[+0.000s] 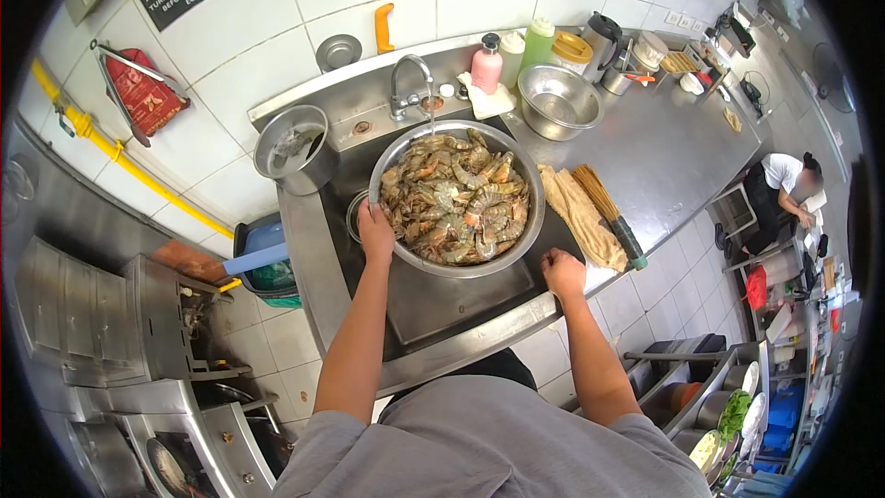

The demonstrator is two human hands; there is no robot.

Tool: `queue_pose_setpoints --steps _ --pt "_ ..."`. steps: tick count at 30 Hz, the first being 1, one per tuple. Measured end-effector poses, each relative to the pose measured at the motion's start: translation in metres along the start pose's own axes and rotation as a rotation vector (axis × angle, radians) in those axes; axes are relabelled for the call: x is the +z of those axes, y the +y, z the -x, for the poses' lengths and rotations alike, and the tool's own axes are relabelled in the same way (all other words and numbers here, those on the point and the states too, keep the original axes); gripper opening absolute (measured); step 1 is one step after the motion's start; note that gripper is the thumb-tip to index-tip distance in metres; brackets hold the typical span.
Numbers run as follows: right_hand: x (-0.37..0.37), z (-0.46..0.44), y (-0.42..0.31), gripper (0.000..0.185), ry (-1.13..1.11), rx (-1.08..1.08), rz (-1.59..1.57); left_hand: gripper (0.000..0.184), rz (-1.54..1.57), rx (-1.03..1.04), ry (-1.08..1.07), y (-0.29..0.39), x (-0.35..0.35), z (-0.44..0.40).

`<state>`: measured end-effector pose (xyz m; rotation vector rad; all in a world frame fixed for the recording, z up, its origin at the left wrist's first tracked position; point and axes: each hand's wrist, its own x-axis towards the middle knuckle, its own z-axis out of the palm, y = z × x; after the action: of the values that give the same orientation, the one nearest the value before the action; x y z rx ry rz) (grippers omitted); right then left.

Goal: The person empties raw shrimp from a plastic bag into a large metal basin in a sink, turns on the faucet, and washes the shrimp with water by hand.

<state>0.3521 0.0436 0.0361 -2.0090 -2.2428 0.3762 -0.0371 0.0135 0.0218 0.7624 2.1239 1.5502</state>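
Observation:
My left hand (375, 232) grips the left rim of a big round metal bowl (527, 242) at the sink. Raw shrimp (456, 194) with their shells on fill the bowl in a heap. Water runs from the faucet (412, 83) onto the bowl's far side. Curled closed, my right hand (562, 273) rests at the sink's front right edge, apart from the bowl, with nothing visible in it. Just beyond it lie a tan cloth (581, 212) and a stick brush (610, 215) with a dark green handle.
A metal pot (297, 149) stands left of the sink. Part of a strainer (355, 217) shows beside the bowl. Along the back are a pink pump bottle (487, 65), a green bottle (537, 43) and another metal bowl (560, 100). A person (784, 189) is at the far right.

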Motion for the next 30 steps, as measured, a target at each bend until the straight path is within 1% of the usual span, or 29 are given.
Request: queue_pose_setpoints --steps 6,8,9,10,12,14,16,18,20,21,23,24,26,28,29,30 --pt "0.002 0.001 0.002 0.024 0.046 -0.027 0.002 0.036 0.031 0.036 0.021 -0.001 0.001 -0.001" --pt "-0.002 0.004 0.004 0.021 0.071 -0.024 -0.197 0.036 0.002 0.055 0.023 0.006 -0.002 0.003" --pt "0.004 0.000 0.006 0.017 0.153 -0.014 -0.295 0.036 0.014 0.051 0.035 0.008 -0.003 0.004" --pt "0.014 -0.008 0.009 0.017 0.156 -0.032 -0.285 0.036 0.012 0.025 0.017 0.010 -0.004 0.004" --pt "0.026 -0.028 0.009 0.016 0.184 0.083 -1.318 0.036 0.024 -0.009 0.024 0.007 -0.004 0.003" --pt "-0.010 -0.028 -0.042 0.018 0.224 -0.021 -1.288 0.039 -0.043 0.069 0.023 -0.006 -0.001 -0.001" --pt "-0.031 -0.042 -0.084 0.019 0.149 -0.190 -1.276 0.039 -0.028 0.067 0.030 -0.002 -0.003 0.003" --pt "-0.041 -0.071 -0.122 0.019 0.034 -0.294 -1.279 0.039 -0.016 0.073 0.031 0.004 -0.003 0.004" --pt "-0.044 -0.105 -0.156 0.019 -0.090 -0.364 -1.347 0.040 -0.097 0.086 0.059 0.007 -0.004 0.005" --pt "-0.047 -0.121 -0.174 0.019 -0.102 -0.374 -1.346 0.040 -0.108 0.075 0.072 0.002 -0.001 0.003" --pt "-0.054 -0.151 -0.208 0.019 -0.307 -0.241 -1.492 0.041 -0.125 0.067 0.073 0.007 -0.003 0.006" --pt "-0.053 -0.168 -0.219 0.019 -0.323 -0.252 -1.490 0.041 -0.142 0.065 0.059 0.008 -0.004 0.006" --pt "-0.043 -0.204 -0.241 0.020 -0.423 -0.186 -1.585 0.042 -0.207 0.045 0.063 0.009 -0.006 0.005" --pt "-0.037 -0.231 -0.260 0.019 -0.462 -0.184 -1.564 0.043 -0.233 0.046 0.060 0.005 -0.005 0.006" --pt "-0.031 -0.244 -0.269 0.018 -0.450 -0.186 -1.532 0.044 -0.212 0.107 0.081 -0.002 -0.003 0.002" --pt "-0.031 -0.252 -0.278 0.017 -0.439 -0.186 -1.500 0.044 -0.214 0.101 0.090 0.001 -0.002 0.004"
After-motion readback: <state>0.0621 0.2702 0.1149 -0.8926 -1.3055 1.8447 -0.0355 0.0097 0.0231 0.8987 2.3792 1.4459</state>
